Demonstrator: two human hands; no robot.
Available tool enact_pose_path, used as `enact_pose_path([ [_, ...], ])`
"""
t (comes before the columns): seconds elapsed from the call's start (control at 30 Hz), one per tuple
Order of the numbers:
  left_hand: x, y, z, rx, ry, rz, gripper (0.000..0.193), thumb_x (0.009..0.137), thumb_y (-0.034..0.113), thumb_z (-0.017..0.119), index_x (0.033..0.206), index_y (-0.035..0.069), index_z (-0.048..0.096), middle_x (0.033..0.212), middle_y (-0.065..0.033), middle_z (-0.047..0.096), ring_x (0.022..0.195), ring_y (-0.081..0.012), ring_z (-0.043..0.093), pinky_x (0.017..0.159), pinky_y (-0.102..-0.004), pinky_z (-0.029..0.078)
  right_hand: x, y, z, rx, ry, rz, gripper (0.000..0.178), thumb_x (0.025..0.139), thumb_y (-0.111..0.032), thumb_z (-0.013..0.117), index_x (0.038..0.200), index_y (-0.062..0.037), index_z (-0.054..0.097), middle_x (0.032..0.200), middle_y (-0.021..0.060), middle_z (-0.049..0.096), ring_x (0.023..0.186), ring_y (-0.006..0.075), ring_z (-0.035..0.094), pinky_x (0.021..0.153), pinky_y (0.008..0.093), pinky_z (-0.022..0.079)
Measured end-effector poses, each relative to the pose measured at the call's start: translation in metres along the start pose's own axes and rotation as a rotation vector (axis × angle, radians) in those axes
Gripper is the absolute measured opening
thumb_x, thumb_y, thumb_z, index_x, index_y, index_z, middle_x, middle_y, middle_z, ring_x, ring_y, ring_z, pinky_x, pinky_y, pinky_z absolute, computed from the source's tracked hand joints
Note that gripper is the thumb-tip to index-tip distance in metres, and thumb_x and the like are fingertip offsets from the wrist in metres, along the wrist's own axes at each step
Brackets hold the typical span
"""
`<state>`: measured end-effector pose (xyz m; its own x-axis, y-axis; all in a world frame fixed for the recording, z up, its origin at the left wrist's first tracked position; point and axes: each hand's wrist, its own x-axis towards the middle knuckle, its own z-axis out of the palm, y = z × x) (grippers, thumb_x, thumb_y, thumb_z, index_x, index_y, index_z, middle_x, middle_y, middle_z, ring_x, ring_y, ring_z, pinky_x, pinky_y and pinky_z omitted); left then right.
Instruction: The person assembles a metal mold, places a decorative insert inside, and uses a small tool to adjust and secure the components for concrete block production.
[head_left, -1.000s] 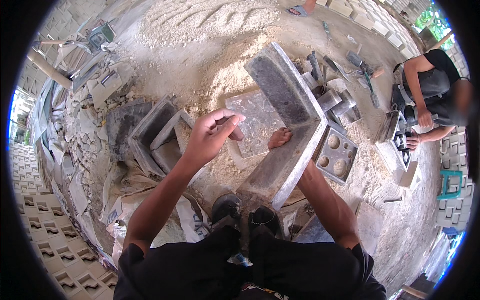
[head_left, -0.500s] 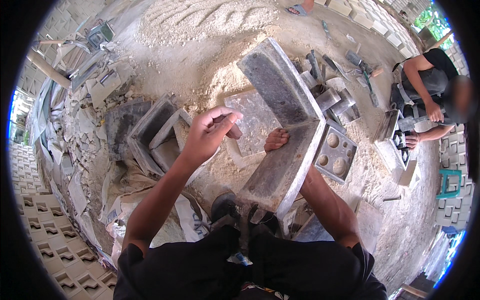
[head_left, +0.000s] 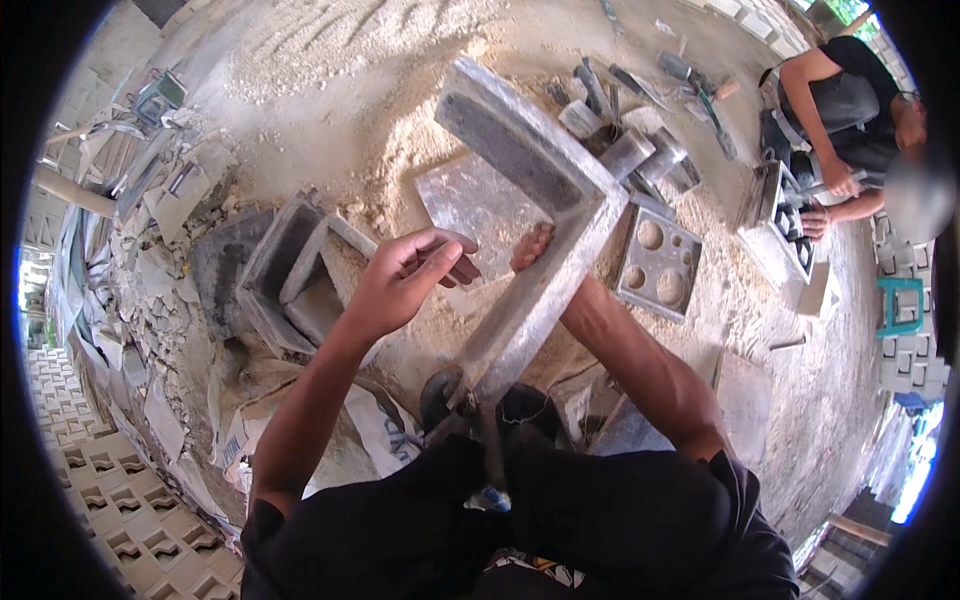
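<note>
My right hand (head_left: 532, 246) is wrapped round the edge of an L-shaped metal mould frame (head_left: 592, 228), holding it raised and slanted before me. Its fingertips show on the inner side; the rest of that hand is hidden behind the frame. Left of the frame, my left hand (head_left: 412, 272) hovers with loosely bent fingers, the thumb apart, and nothing visible in it. Beneath both hands a flat metal plate (head_left: 470, 195) lies on the dusty ground. Another angled metal mould frame (head_left: 262, 275) stands to the left. A plate with round holes (head_left: 655, 262) rests to the right.
Metal cylinders (head_left: 655, 155) and hand tools (head_left: 715, 120) lie at the far right. Beyond them a co-worker's hands (head_left: 828, 195) work at a box-shaped mould (head_left: 765, 215), near a green stool (head_left: 902, 305). Rubble (head_left: 165, 265) and patterned blocks (head_left: 125, 500) line the left; pale sand (head_left: 310, 55) spreads behind.
The L-shaped frame has tilted in my right hand, showing more of its outer side and less of its inner face. My left hand's fingers have loosened slightly. The view has shifted.
</note>
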<state>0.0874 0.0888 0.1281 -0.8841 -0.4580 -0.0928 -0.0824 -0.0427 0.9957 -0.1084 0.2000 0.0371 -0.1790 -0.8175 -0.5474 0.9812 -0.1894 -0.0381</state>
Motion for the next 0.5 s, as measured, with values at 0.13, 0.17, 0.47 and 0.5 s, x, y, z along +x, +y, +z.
enact_pose_path([
  [0.13, -0.008, 0.006, 0.006, 0.036, -0.101, -0.008, 0.029, 0.098, 0.02, 0.052, 0.114, -0.003, 0.06, 0.1, -0.0106, 0.067, 0.095, -0.0178, 0.064, 0.081, -0.0305, 0.051, 0.008, 0.004, 0.003, -0.028, 0.052, -0.04, 0.037, 0.092, -0.037, 0.042, 0.065, -0.014, 0.05, 0.052, 0.0015, 0.046, 0.047, 0.0198, 0.047, 0.049, 0.0338, 0.041],
  [0.17, -0.009, 0.01, 0.008, 0.038, -0.117, -0.001, 0.028, 0.098, 0.019, 0.052, 0.114, -0.003, 0.06, 0.102, -0.0103, 0.067, 0.095, -0.0172, 0.064, 0.081, -0.0303, 0.051, 0.008, 0.003, 0.003, -0.024, 0.072, -0.038, 0.037, 0.093, -0.036, 0.041, 0.065, -0.014, 0.05, 0.051, 0.0016, 0.046, 0.047, 0.0198, 0.047, 0.049, 0.0337, 0.041],
  [0.47, -0.002, 0.029, 0.022, 0.089, -0.188, 0.018, 0.026, 0.094, 0.012, 0.058, 0.115, -0.003, 0.06, 0.108, -0.0093, 0.065, 0.098, -0.013, 0.061, 0.085, -0.0285, 0.049, 0.022, -0.026, -0.034, -0.02, -0.569, 0.125, 0.047, 0.095, -0.044, 0.03, 0.112, -0.0059, 0.053, 0.105, 0.0149, 0.059, 0.095, 0.0308, 0.057, 0.084, 0.0494, 0.045],
  [0.5, -0.003, 0.03, 0.021, 0.099, -0.189, 0.002, 0.026, 0.094, 0.012, 0.058, 0.115, -0.003, 0.06, 0.108, -0.0093, 0.065, 0.098, -0.0129, 0.061, 0.086, -0.0285, 0.049, 0.021, -0.019, -0.028, -0.021, -0.524, 0.107, 0.043, 0.094, -0.043, 0.032, 0.106, -0.0067, 0.052, 0.1, 0.0136, 0.056, 0.09, 0.0293, 0.055, 0.08, 0.0469, 0.044],
])
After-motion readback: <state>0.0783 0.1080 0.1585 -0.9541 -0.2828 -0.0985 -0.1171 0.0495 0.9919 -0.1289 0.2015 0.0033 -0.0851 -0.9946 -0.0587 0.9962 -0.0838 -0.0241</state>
